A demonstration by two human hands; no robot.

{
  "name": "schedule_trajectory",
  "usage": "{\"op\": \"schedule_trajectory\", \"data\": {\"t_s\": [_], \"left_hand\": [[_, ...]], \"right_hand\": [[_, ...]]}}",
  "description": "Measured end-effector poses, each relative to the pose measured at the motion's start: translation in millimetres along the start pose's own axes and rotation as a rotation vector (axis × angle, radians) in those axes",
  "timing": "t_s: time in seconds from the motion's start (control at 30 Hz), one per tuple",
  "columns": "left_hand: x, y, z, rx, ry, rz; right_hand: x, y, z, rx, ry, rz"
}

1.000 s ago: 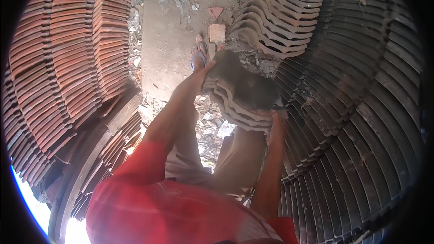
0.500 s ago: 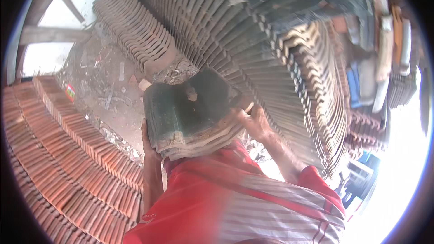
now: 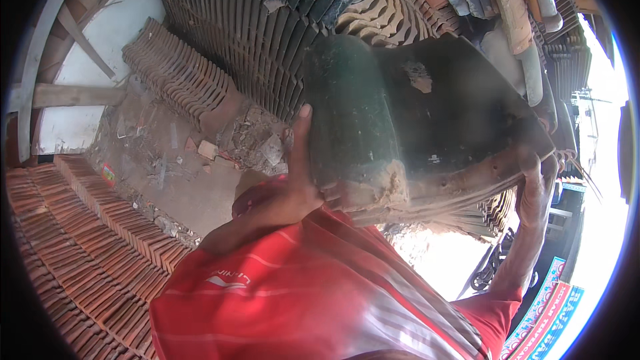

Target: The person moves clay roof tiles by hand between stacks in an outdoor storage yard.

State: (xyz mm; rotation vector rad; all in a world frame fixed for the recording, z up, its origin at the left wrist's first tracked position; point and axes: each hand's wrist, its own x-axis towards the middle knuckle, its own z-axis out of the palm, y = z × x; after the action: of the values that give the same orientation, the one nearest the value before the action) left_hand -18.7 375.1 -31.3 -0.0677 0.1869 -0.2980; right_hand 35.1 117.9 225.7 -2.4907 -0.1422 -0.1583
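Between my hands I carry a small stack of dark green, curved roof tiles (image 3: 460, 113), held up in front of my red shirt. The top tile has a worn pale patch and a chipped, dusty near edge. My left hand (image 3: 300, 183) grips the stack's left side, thumb pointing up along it and the other fingers hidden underneath. At the right end, my right hand (image 3: 537, 177) is closed around the near corner. The stack tilts slightly and touches or nearly touches my shirt; I cannot tell which.
Rows of orange roof tiles (image 3: 100, 247) stand at the left. Grey-brown tiles (image 3: 177, 70) and a long dark tile stack (image 3: 233, 33) lie beyond the dirt floor (image 3: 193, 190), which has rubble (image 3: 267, 147) on it. More tiles (image 3: 507, 7) pile up at the far right. A printed banner (image 3: 547, 313) hangs lower right.
The tile stack has been raised and carried to the right, both hands still on it. My body has turned, and the view has shifted with it.
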Motion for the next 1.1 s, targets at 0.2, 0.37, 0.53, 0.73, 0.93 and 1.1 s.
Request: {"op": "schedule_trajectory", "data": {"t_s": [0.2,0.37,0.53,0.73,0.93,1.1], "left_hand": [[89.8,-24.7,66.9,0.148,0.165,-0.091],[125.5,-28.2,93.9,0.201,0.211,0.131],[149.8,-31.3,103.6,0.037,0.161,0.209],[170.4,-25.3,107.1,0.082,-0.015,0.253],[135.3,5.7,95.6,0.798,0.056,0.098],[177.1,16.4,58.5,1.945,0.427,1.259]], "right_hand": [[88.9,22.9,-66.9,-0.081,0.02,-0.023],[196.5,41.0,-54.5,0.109,-0.002,0.089],[333.9,28.1,-14.7,0.117,-0.402,-0.053],[434.8,39.4,18.0,0.363,-0.494,-0.132],[383.4,108.9,130.9,0.425,0.23,-0.456],[351.7,196.0,250.6,1.133,0.159,-0.222]]}}
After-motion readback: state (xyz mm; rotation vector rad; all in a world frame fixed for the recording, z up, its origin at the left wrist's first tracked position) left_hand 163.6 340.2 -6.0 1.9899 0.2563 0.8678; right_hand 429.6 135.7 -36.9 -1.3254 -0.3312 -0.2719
